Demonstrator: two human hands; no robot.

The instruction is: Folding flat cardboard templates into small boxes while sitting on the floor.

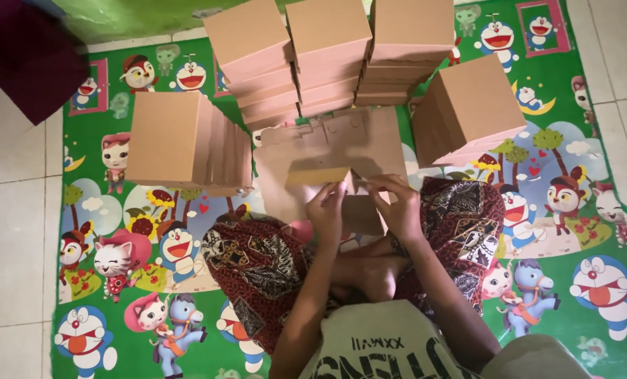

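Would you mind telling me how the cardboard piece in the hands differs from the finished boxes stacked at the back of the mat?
The flat cardboard piece lies unfolded, tabs showing; the stacked boxes are closed and square. It lies alone, touched by the left hand and right hand; the boxes sit untouched in piles. Both are plain brown cardboard.

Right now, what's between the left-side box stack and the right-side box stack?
Head view: the flat cardboard blank lies between the left stack and right stack, both hands on it.

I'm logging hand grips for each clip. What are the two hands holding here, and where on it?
Both hands grip one flat brown cardboard box blank at its near edge: the left hand by a folded-up flap, the right hand just beside it.
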